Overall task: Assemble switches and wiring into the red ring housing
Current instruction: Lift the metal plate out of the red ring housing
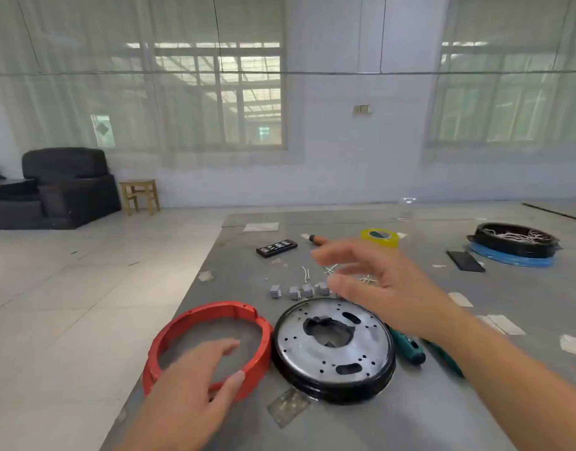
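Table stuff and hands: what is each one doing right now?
Red ring: lying flat, empty inside, no switches fitted.
Metal disc: flat beside the ring, to its right.
Switches: loose in a row behind the disc.
Wires: loose on the table.
Tape: lying flat.
Left hand: open, over the ring, holding nothing.
Right hand: open, over the switches and wires, holding nothing.

yellow tape roll [380, 237] | bit case [276, 248] | armchair [65, 183] | wooden stool [139, 195]
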Demonstrator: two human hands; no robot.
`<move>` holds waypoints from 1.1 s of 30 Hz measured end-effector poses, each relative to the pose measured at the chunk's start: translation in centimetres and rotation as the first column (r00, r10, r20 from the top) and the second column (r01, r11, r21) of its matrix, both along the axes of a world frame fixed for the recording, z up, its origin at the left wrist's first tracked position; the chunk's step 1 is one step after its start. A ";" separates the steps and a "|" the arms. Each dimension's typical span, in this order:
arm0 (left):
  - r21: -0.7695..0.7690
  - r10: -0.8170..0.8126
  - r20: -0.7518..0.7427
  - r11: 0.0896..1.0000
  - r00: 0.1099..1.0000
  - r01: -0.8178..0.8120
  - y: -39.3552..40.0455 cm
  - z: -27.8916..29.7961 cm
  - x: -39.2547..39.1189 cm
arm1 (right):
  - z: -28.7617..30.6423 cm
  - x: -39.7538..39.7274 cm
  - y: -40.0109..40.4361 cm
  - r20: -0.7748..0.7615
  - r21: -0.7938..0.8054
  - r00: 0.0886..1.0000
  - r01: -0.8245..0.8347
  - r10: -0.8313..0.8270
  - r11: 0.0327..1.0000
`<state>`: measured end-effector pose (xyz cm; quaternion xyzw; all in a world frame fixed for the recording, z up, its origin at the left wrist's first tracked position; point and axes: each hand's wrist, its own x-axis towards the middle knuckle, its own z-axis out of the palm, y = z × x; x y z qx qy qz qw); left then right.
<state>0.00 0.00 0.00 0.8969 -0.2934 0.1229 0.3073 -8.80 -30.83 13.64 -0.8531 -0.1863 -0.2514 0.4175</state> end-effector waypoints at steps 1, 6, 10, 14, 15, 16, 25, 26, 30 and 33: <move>0.097 0.022 0.034 0.995 0.999 -0.025 -0.8 0.0 0.7 | -1.6 1.4 -0.3 -0.107 -0.055 0.992 0.056 -0.062 0.997; 0.411 0.089 0.232 0.893 0.969 -0.181 -4.1 -2.2 2.4 | -10.5 7.1 -3.0 -0.412 -0.545 0.807 0.154 -0.423 0.824; 0.391 0.130 0.327 0.883 0.936 -0.260 -4.1 -3.5 3.4 | -15.5 8.8 -3.9 -0.322 -0.699 0.778 0.189 -0.540 0.689; 0.334 0.088 0.435 0.909 0.896 -0.251 -4.2 -4.5 3.5 | -16.4 9.1 -4.1 -0.283 -0.696 0.798 0.210 -0.532 0.686; 0.339 0.089 0.441 0.905 0.893 -0.258 -4.3 -4.5 3.5 | -16.4 9.1 -4.1 -0.271 -0.701 0.801 0.216 -0.533 0.680; 0.340 0.094 0.439 0.903 0.893 -0.262 -4.4 -4.3 3.5 | -16.3 9.1 -4.0 -0.261 -0.698 0.802 0.227 -0.537 0.679; 0.350 0.104 0.330 0.909 0.938 -0.224 -4.9 -3.8 5.0 | -15.8 8.4 -3.9 -0.229 -0.660 0.840 0.238 -0.492 0.713; 0.347 0.100 0.333 0.912 0.938 -0.220 -4.7 -4.0 5.1 | -16.0 8.5 -4.0 -0.247 -0.656 0.839 0.224 -0.485 0.721; 0.232 0.065 0.425 0.956 0.903 -0.178 -3.9 -4.3 5.1 | -16.3 8.7 -4.2 -0.260 -0.639 0.852 0.202 -0.455 0.742; 0.070 0.106 0.465 0.985 0.879 -0.156 -3.9 -4.2 4.9 | -16.1 8.6 -4.2 -0.285 -0.623 0.845 0.195 -0.453 0.758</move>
